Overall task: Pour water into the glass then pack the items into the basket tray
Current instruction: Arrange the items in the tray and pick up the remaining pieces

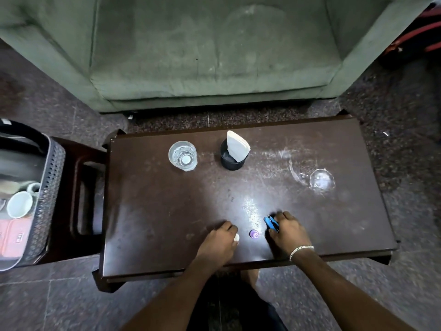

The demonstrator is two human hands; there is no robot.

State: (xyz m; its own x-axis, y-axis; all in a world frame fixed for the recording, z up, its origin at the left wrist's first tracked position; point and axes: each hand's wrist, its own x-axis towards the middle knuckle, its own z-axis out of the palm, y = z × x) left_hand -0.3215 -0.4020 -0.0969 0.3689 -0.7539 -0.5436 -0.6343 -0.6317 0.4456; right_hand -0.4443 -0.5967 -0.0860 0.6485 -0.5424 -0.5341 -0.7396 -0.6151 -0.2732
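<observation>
Pinching a small white piece (236, 237) in the left grip (222, 237), clasping a blue object (270, 222) in the right grip (288, 231), both on the counter (167, 211), well this side of the water-filled glass (182, 156). Lift cleanly, then carry to the basket tray (51, 177), left of the glass, steering wide of it.

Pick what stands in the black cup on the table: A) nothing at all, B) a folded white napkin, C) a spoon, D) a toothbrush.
B: a folded white napkin sticks up out of the black cup.
</observation>
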